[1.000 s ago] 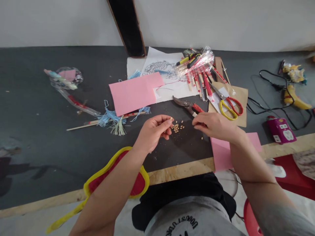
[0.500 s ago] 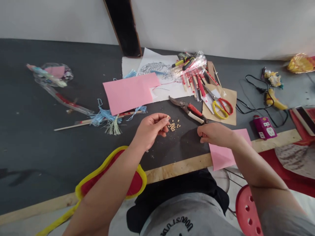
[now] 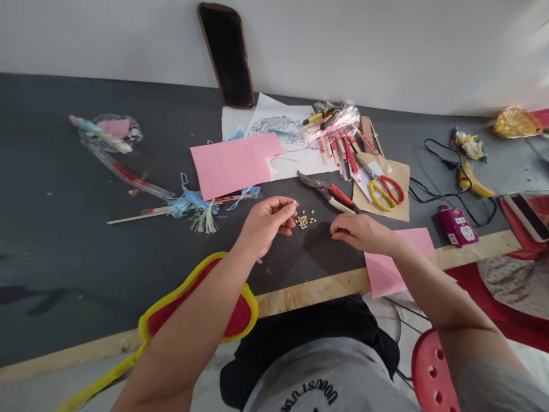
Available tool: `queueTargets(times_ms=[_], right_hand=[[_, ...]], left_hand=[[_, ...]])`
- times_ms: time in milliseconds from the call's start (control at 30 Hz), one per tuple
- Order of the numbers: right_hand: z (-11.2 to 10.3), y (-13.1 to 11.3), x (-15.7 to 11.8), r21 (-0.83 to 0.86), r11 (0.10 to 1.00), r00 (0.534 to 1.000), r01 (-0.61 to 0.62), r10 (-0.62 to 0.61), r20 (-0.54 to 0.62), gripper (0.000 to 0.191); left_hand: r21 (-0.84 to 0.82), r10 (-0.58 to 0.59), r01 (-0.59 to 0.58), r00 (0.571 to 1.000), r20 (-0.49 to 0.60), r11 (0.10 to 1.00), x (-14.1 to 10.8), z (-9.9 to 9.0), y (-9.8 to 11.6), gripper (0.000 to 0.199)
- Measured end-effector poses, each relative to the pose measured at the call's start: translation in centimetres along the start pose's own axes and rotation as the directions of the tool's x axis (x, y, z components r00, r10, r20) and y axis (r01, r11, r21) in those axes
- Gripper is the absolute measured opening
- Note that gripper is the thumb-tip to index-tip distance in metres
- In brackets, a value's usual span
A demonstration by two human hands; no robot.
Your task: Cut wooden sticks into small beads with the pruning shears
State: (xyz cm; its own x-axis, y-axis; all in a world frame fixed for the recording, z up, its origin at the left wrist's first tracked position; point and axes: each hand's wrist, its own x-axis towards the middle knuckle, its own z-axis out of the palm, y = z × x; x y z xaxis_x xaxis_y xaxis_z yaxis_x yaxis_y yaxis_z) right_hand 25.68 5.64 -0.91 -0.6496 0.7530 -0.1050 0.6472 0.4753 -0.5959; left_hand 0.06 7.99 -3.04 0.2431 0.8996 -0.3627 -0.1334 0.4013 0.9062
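My left hand is closed, thumb and forefinger pinching a small pale piece that looks like a cut bit of wooden stick. Just beside it on the grey table lies a little pile of similar pieces. To the right of the pile, my right hand hovers with curled fingers pressed together; whether they hold anything is hidden. Close behind that hand rest the pruning shears, with red and white handles.
Scissors lie on brown paper. Wrapped chopsticks, a pink sheet and blue tassels spread across the back. A phone leans against the wall. A red and yellow padded item hangs over the front edge.
My right hand has moved left, nearer the pile. My left hand keeps its pinch by the pile. The camera view has shifted slightly, showing more of the phone.
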Motion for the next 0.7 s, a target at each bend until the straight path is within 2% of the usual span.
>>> queueTargets(times_ms=[100, 200, 300, 400, 467, 700], right_hand=[[-0.2, -0.9, 1.4, 0.113, 0.993, 0.984, 0.036, -0.016, -0.18, 0.014], [0.0, -1.7, 3.1, 0.356, 0.934, 0.949, 0.022, 0.092, -0.3, 0.015], [1.1, -1.8, 4.9, 0.637, 0.771, 0.925, 0.01, 0.235, -0.299, 0.027], [2.8, -1.5, 6.2, 0.765, 0.644, 0.886, 0.036, 0.334, -0.323, 0.04], [3.7, -1.4, 6.7, 0.798, 0.601, 0.868, 0.055, 0.366, -0.336, 0.043], [4.9, -1.6, 6.6, 0.844, 0.534, 0.873, 0.048, 0.388, -0.295, 0.038]], left_hand=[[-0.01, -0.003, 0.003, 1.0, -0.012, 1.0, 0.1, -0.1, 0.0, 0.04], [-0.022, -0.012, 0.012, 1.0, -0.005, 1.0, 0.2, -0.3, -0.2, 0.04], [-0.008, -0.033, 0.034, 0.998, 0.053, 0.999, 0.3, -0.4, -0.5, 0.038], [0.003, -0.053, 0.053, 0.993, 0.108, 0.999, 0.1, -0.3, -0.6, 0.036], [-0.003, -0.055, 0.056, 0.991, 0.12, 0.998, 0.0, -0.2, -0.5, 0.034], [-0.015, -0.046, 0.048, 0.993, 0.107, 0.999, -0.5, 0.2, -0.3, 0.03]])
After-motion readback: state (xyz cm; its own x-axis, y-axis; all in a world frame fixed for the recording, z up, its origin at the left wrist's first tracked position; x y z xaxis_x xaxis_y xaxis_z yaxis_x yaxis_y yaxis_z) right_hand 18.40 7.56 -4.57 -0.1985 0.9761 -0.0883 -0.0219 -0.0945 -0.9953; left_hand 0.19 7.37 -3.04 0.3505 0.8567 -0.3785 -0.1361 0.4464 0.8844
